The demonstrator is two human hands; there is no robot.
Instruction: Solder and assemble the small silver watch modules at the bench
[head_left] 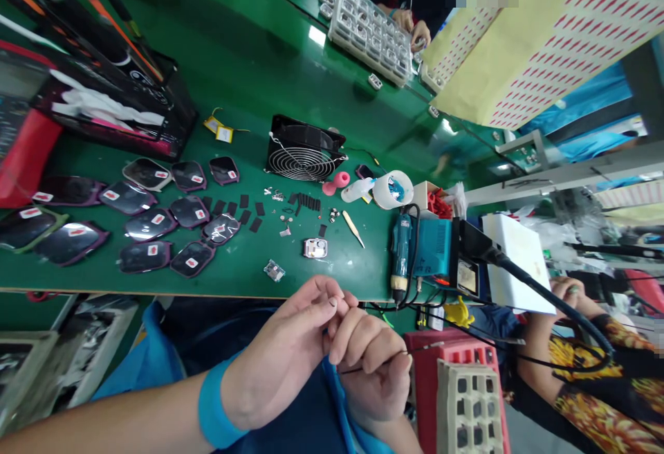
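My left hand, with a blue wristband, meets my right hand just in front of the table edge. The thumb and fingers of the left hand are pinched together at the right fingertips; whatever lies between them is too small or hidden. My right hand is curled closed, and a thin dark rod or wire shows under its fingers. Beyond the hands on the green table lie a small open device casing and a small circuit board in clear wrap. Tweezers with a yellowish body lie farther right.
Several dark screen panels with red-arrow stickers cover the left. A black fan stands mid-table, near black pads. An electric screwdriver and a teal soldering station stand right. A co-worker's hands work beside a clear tray.
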